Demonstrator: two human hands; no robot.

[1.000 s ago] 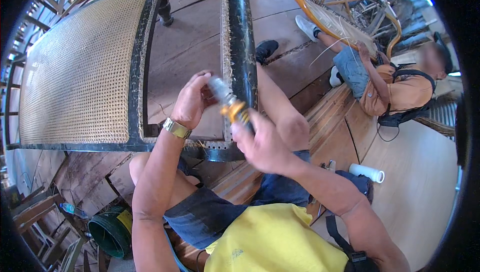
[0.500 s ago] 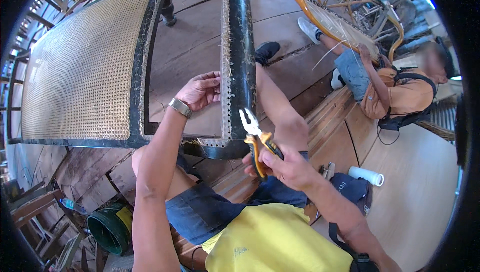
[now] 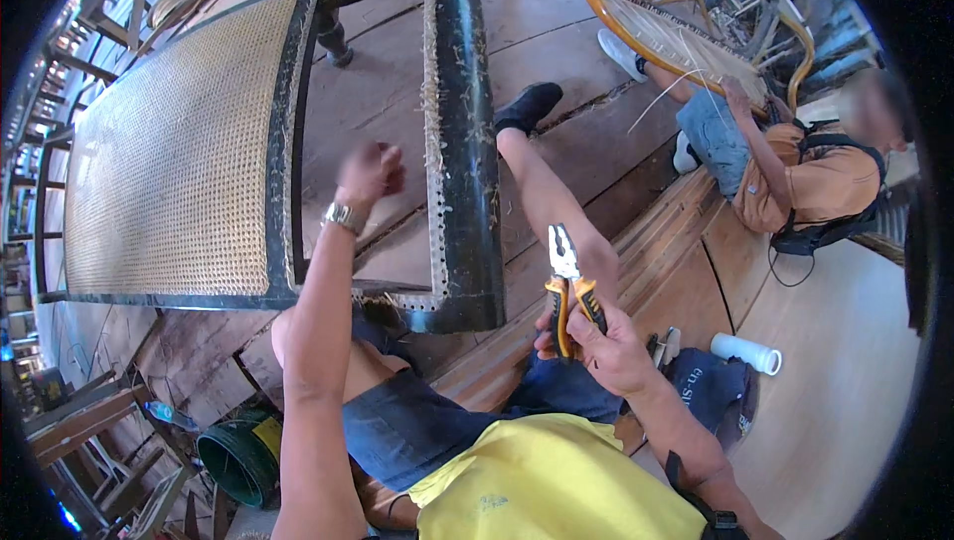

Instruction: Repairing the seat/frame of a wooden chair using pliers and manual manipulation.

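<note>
My right hand [image 3: 608, 349] is closed around the black-and-orange handles of a pair of combination pliers [image 3: 563, 282], with the jaws pointing up and slightly apart. My left hand [image 3: 370, 174] is up in the open bay of a dark wooden frame [image 3: 463, 143], apart from its rail. Its fingers look curled in, partly blurred, and anything inside them is hidden. Small holes line the rail's inner edge, and frayed cane bits stick out along its upper part. Woven cane webbing [image 3: 179, 157] fills the frame's other bay at the left.
At the right a person [image 3: 810, 177] sits by a curved rattan chair [image 3: 636, 28]. A white tube [image 3: 745, 353] and a dark cloth [image 3: 701, 386] lie beside my right forearm. A dark green bucket [image 3: 238, 465] stands lower left, near a plastic bottle [image 3: 169, 414].
My left hand has come away from the holed rail, moving left and curling. My right hand has shifted right with the pliers, which now point more upright. The view has shifted slightly.
</note>
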